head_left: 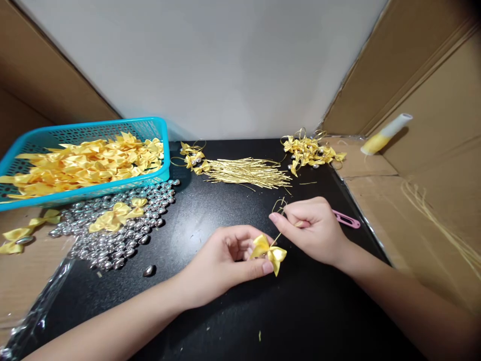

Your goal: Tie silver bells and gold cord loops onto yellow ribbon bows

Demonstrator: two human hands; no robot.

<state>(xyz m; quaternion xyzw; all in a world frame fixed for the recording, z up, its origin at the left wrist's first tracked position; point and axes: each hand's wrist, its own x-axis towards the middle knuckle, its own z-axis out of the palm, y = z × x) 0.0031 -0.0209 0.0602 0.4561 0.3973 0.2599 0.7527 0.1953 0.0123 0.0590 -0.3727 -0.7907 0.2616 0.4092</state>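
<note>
Near the middle of the black table, my left hand [233, 258] pinches a yellow satin bow [276, 254] between thumb and fingers. A thin gold cord [276, 239] runs from the bow up to my right hand [313, 225], whose fingers are closed on it. The cord's loose end loops out above the right thumb. Whether a silver bead sits behind the bow is hidden by the fingers. Just beyond the right hand lies a pink cutter [347, 219], partly covered by that hand.
A turquoise basket [167, 150] of yellow bows stands at left, with silver beads [112, 245] heaped before it. Cut gold cords [248, 172] lie at the back centre, between small piles of corded bows [310, 153]. Cardboard walls rise on both sides; a white-and-yellow tube [387, 134] is at right.
</note>
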